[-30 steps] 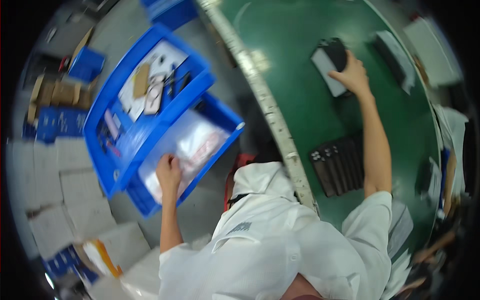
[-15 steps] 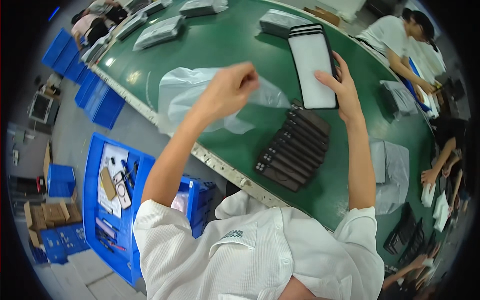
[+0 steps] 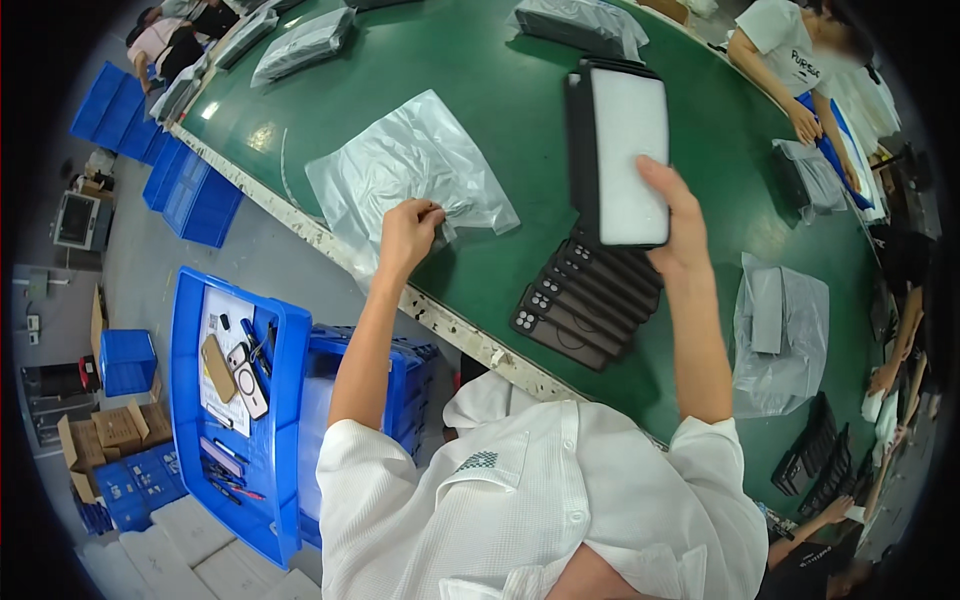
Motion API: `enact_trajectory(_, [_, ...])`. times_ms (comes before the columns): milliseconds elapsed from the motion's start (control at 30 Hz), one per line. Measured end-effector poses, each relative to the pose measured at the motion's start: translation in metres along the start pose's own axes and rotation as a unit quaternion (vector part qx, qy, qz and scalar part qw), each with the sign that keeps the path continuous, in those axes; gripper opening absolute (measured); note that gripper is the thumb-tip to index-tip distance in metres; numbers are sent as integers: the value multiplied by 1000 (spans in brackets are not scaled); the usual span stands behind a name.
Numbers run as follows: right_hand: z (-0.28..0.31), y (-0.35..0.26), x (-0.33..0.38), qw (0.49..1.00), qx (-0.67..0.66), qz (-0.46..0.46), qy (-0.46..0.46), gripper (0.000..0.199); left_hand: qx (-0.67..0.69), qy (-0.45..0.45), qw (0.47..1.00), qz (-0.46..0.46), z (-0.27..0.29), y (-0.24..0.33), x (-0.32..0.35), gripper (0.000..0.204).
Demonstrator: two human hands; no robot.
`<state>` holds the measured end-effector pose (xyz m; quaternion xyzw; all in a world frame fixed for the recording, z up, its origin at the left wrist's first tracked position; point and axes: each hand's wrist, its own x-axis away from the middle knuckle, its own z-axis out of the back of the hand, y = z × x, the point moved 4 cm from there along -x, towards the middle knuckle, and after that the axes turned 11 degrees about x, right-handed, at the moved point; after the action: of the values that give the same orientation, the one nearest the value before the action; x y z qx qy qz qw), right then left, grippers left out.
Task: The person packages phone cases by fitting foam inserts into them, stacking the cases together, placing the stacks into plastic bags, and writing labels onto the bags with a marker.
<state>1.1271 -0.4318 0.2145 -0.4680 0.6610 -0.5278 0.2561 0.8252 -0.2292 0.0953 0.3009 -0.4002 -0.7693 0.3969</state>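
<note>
My right hand (image 3: 683,215) grips a stack of black phone cases (image 3: 587,150) with a white foam-like sheet (image 3: 630,150) on top, thumb pressed on the sheet. The stack stands tilted above the table. My left hand (image 3: 408,235) pinches the near edge of a clear plastic bag (image 3: 400,150), which lies spread and crinkled on the green table. Below the held stack lies an overlapping row of dark phone cases (image 3: 575,318) with camera cut-outs; its far end is hidden by the stack.
Several wrapped bundles (image 3: 305,48) lie along the far side of the green table (image 3: 480,300). To the right rest a bagged pack (image 3: 782,335) and more dark cases (image 3: 810,450). A blue tray (image 3: 290,400) stands at the left. A person (image 3: 785,60) works across the table.
My left hand has come down and leftward, now at the bag's near edge. The bag has spread flatter. My right hand has turned the stack, showing more of its side.
</note>
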Motion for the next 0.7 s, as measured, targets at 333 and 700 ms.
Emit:
enact_trajectory(333, [-175, 109, -39, 927, -250, -140, -242, 79, 359, 68, 924, 116, 7, -8, 33, 32])
enact_trajectory(700, [-138, 124, -46, 978, -55, -95, -179, 67, 279, 30, 928, 245, 42, -29, 30, 17])
